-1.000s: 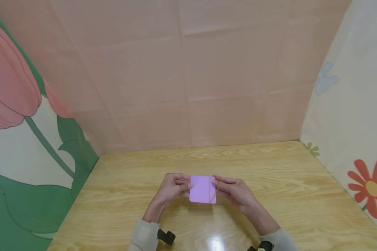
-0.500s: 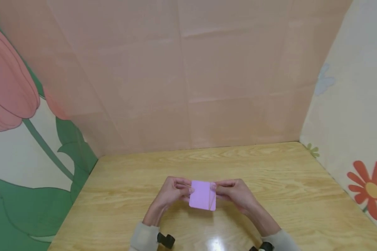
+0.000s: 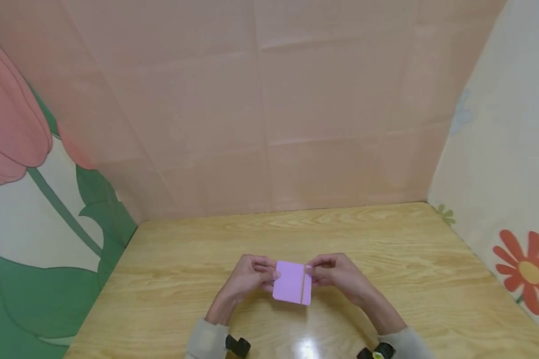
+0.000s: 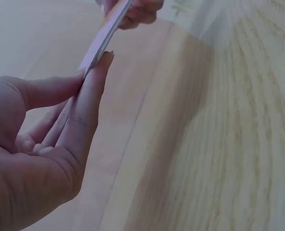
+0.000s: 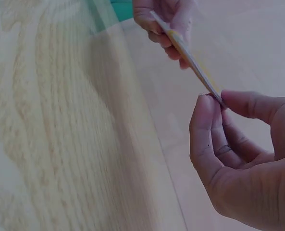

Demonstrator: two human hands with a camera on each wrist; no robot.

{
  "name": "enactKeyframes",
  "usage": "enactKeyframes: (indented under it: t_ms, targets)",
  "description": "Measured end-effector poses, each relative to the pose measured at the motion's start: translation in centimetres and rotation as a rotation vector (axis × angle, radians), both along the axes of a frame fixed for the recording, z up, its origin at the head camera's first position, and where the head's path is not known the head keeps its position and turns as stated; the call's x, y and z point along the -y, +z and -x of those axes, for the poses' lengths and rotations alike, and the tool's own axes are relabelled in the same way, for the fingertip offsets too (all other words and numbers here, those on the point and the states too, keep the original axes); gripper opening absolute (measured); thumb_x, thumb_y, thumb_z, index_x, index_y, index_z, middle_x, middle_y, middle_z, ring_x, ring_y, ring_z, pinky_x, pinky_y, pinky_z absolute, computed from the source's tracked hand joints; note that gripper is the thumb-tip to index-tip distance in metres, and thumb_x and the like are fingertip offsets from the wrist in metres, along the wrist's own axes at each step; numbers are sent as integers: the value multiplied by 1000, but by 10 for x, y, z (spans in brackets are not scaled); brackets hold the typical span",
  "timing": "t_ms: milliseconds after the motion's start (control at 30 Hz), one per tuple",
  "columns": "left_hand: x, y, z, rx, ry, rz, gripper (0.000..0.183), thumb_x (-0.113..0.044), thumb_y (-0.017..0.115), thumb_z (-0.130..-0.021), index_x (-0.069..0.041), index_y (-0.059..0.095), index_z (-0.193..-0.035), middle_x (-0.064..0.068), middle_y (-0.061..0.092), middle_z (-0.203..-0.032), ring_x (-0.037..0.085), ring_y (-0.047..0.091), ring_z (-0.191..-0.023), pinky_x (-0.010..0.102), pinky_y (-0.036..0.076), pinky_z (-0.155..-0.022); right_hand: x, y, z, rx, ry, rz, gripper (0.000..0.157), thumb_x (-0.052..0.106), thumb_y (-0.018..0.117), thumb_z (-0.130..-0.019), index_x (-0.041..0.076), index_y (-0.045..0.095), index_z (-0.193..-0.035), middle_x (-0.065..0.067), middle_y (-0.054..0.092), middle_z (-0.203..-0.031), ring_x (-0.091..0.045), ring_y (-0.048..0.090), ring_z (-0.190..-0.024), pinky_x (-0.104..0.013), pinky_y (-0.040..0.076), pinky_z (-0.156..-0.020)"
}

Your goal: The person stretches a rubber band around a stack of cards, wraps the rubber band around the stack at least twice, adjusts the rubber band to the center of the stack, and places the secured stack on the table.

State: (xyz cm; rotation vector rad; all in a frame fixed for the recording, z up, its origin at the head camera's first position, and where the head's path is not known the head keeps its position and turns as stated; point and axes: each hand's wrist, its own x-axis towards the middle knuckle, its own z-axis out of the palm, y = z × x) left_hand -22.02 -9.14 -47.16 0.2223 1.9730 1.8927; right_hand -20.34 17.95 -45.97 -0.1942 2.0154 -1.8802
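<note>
A thin pink pad of cards (image 3: 289, 282), squarish with rounded corners, is held up above the table in the head view. A tan rubber band (image 3: 303, 285) runs top to bottom across it near its right edge. My left hand (image 3: 247, 277) pinches the pad's left edge between thumb and fingers. At the upper right edge, my right hand (image 3: 340, 275) pinches the pad beside the band. In the left wrist view the pad (image 4: 104, 41) is seen edge-on and shows thin layers. The right wrist view shows the band's yellowish strand (image 5: 179, 44) along the pad; its far side is hidden.
A light wood-grain table (image 3: 197, 239) lies beneath both hands. Behind it hangs a creased pinkish sheet (image 3: 269, 124). Flower-printed sheets flank the table, with a tulip (image 3: 9, 114) on the left and a red flower (image 3: 530, 271) on the right. Small black devices (image 3: 238, 345) sit at the wrists.
The rubber band's diagonal strand, seen earlier toward the right side, now lies nearly straight along the pad. The pad has dropped slightly and tilted, with both hands still gripping it.
</note>
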Motion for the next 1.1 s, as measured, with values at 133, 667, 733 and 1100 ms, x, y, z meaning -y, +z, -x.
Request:
enactKeyframes:
  t_ms: [133,667,733,1100]
  targets:
    - [-1,0,0,26,6,7,28,3,74,-92,10,70,-119,16,79,-96,18,76,-77,34,70,-72,-1,-1,1,7,-7,-2,34,15,68,-101,-14,66,-119,-6,76,-97,-18,73,-88,-35,69,-84]
    - [-2,-4,-3,56,9,-9,26,2,75,-91,12,70,-115,17,80,-96,18,77,-78,35,70,-75,-9,6,12,-26,71,-78,28,9,67,-100,-15,72,-114,-18,80,-97,-22,78,-81,-41,70,-79]
    - [-2,-4,-3,54,10,-5,26,2,76,-91,12,70,-115,17,80,-96,19,77,-79,35,70,-75,-11,9,16,-41,114,-107,25,9,68,-99,-13,74,-111,-19,80,-95,-23,78,-79,-45,70,-78]
    - [-5,1,-2,-10,55,20,21,-1,79,-91,10,75,-109,17,80,-95,17,76,-77,31,69,-71,-11,22,31,-104,191,-221,16,5,69,-97,-5,80,-103,-19,81,-96,-26,78,-75,-56,68,-79]
